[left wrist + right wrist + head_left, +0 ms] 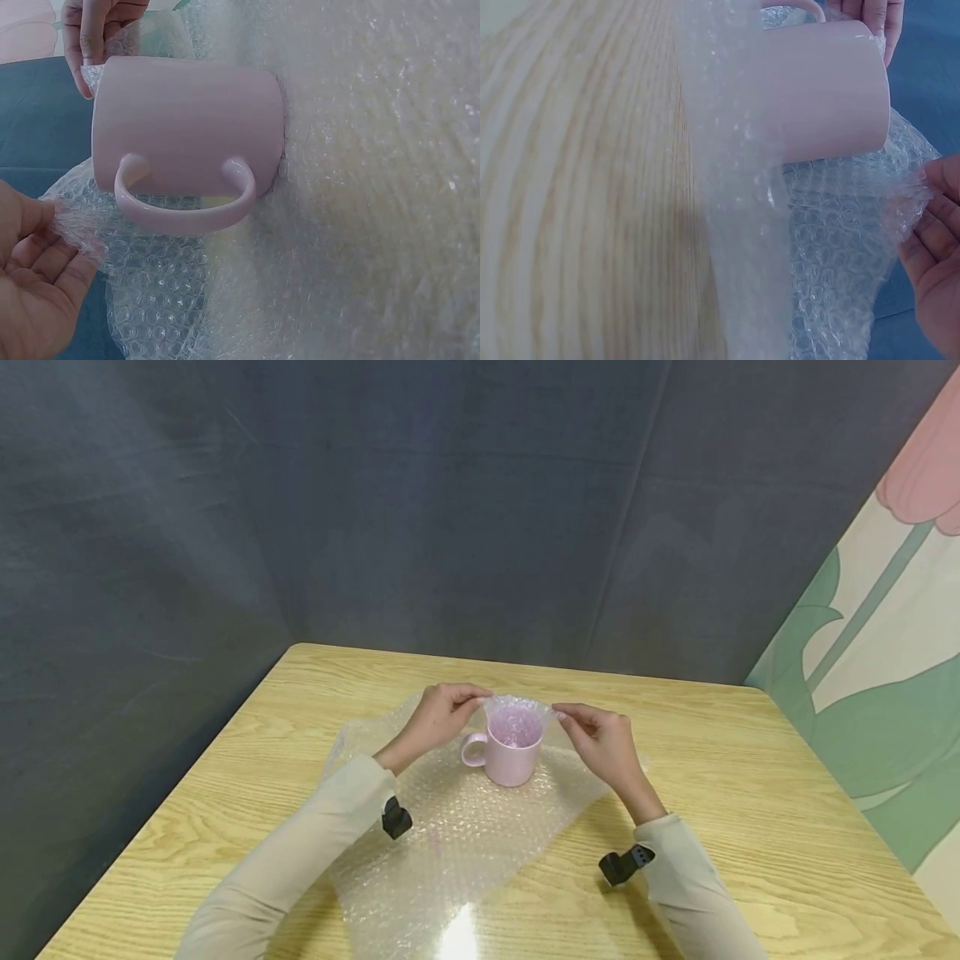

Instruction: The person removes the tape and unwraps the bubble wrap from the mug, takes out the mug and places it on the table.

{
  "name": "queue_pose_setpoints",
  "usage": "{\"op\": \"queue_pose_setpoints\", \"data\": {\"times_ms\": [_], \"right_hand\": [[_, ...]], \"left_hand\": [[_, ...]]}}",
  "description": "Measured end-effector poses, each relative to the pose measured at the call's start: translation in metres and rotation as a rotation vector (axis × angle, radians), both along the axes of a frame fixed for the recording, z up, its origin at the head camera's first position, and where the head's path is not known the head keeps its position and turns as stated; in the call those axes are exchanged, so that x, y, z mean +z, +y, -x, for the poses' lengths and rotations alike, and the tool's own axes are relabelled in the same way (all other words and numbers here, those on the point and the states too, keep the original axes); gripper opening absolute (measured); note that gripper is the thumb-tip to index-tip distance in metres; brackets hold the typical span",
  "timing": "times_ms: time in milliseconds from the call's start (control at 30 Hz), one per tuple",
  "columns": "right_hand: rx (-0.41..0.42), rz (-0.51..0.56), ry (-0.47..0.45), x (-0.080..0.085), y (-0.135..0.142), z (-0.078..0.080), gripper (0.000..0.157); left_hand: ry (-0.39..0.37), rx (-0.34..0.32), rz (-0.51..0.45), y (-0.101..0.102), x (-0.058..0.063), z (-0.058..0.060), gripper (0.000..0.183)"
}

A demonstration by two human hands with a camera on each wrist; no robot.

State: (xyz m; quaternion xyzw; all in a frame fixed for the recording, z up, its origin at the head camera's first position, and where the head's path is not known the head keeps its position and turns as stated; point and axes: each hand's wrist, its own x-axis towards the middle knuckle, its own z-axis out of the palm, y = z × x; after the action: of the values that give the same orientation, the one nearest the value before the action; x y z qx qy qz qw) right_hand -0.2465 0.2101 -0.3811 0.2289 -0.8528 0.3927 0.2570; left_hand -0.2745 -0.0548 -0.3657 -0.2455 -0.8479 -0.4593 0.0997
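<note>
The pink mug is standing upright on the sheet of bubble wrap, near the far side of the wooden table. Its handle is pointing toward the person's left. The 2 hands are holding the far edge of the sheet up at rim height, 1 on each side of the mug. The left hand is pinching the edge between thumb and fingertips; the right hand is pinching it likewise. Both sets of fingers are clamping film only, apart from the mug. Bubbled film is showing at the mug's mouth; whether it is lying inside or just over the opening is hard to tell. A dark curtain is hanging behind the table, and a flower mural is showing at the right
</note>
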Motion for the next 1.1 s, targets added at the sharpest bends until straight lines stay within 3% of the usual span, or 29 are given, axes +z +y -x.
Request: {"op": "queue_pose_setpoints", "data": {"times_ms": [700,1100], "right_hand": [[-0.034,0.140,-0.086,-0.0037,0.0024,0.0043,0.016],[-0.008,0.231,-0.138,-0.0018,-0.0006,0.0042,0.017]], "left_hand": [[-0.054,0.031,-0.049,0.0005,0.0012,0.0060,0.019],[-0.104,0.055,-0.080,-0.0009,0.0019,0.0075,0.019]]}}
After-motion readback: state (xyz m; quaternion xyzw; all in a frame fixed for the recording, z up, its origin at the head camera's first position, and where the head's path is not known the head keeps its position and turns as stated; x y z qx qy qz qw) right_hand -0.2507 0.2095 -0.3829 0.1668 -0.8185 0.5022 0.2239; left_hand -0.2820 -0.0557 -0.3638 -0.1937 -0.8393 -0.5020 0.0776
